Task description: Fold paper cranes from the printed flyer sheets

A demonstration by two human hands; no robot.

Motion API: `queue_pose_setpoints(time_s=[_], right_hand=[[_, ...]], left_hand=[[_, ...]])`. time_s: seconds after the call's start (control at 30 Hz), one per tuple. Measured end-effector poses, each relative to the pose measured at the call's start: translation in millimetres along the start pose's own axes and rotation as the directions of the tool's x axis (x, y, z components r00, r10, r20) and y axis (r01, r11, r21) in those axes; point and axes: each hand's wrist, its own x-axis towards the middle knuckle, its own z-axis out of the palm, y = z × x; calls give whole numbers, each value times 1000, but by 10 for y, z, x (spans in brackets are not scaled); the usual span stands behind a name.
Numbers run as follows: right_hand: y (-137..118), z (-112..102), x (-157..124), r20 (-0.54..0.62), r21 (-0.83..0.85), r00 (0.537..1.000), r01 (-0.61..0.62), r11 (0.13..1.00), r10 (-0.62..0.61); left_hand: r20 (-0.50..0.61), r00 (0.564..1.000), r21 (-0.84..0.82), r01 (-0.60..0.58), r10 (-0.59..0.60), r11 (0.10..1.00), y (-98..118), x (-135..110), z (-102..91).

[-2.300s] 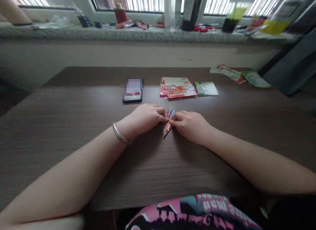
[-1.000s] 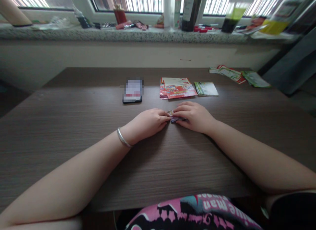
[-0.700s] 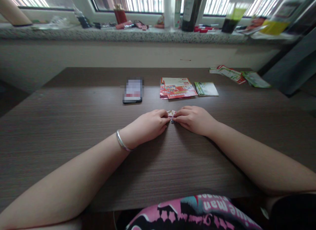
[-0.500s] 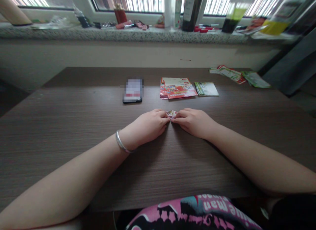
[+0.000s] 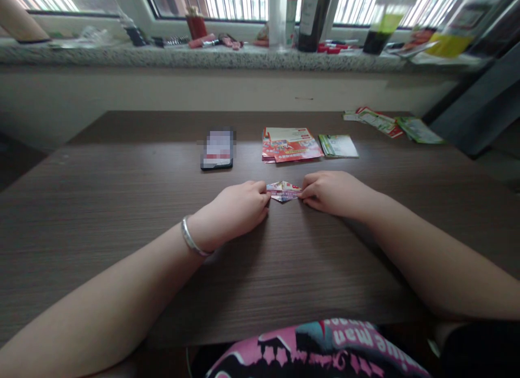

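A small folded paper [image 5: 283, 192], printed in pink, white and other colours, spans the gap between my hands just above the table [image 5: 227, 291]. It has a wide diamond-like outline with a low point toward me. My left hand [image 5: 246, 207], with a silver bangle at the wrist, pinches its left corner. At the right corner, the thumb and fingers of my right hand [image 5: 331, 193] are closed on it. The ends of the paper are hidden under my fingertips.
Beyond my hands lie a phone [image 5: 218, 149] with a blurred screen, a stack of red leaflets [image 5: 292, 145] and a smaller stack of papers [image 5: 339, 146]. More leaflets [image 5: 379, 122] rest at the back right. Bottles and small items line the stone windowsill [image 5: 162, 56].
My hands have moved apart, the left one leftward and the right one rightward. More of the folded paper between them now shows.
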Motion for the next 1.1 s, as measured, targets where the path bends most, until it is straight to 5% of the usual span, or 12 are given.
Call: queue_pose_setpoints(time_s=[0.27, 0.53, 0.67, 0.83, 0.9, 1.1], right_hand=[[5, -61, -22, 40, -47, 995, -92, 995, 94], [150, -2, 32, 39, 84, 988, -149, 985, 146], [139, 52, 60, -70, 113, 981, -175, 978, 184], [-46, 177, 81, -279, 88, 960, 10, 996, 15], [-109, 233, 87, -271, 68, 959, 110, 992, -88], [-168, 288, 90, -271, -16, 956, 114, 993, -114]], left_hand=[[-28, 999, 78, -15, 17, 997, -16, 19, 15], [-66, 992, 123, -101, 110, 987, -8, 25, 35], [-84, 988, 118, -118, 128, 986, 36, 33, 42], [-128, 981, 65, -137, 144, 988, 14, 84, 96], [-144, 979, 34, -140, 143, 990, -15, 104, 123], [-174, 983, 5, -64, 64, 998, -18, 120, 169]])
